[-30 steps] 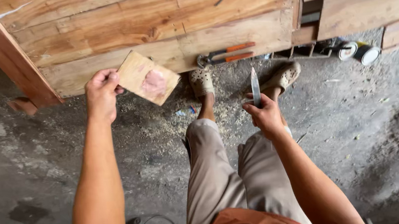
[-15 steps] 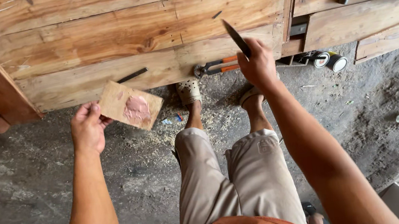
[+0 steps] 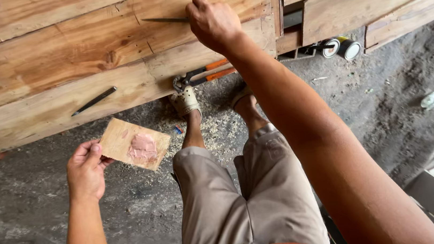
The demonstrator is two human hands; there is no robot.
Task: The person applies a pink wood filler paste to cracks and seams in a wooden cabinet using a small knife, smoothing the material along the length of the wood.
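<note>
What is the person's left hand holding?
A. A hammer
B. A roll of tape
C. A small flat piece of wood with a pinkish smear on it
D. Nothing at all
C: the left hand grips a small flat piece of wood by one corner, a pinkish smear showing on its upper face, while the right hand holds a thin blade to the wooden panel.

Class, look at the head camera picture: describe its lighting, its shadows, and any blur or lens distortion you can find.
Head view: soft, even daylight with no glare; a faint shadow lies on the floor under the wooden boards. Right hand with the blade and left hand with the small board are sharp. The right forearm looms large at the bottom edge, stretched by the wide lens.
</note>
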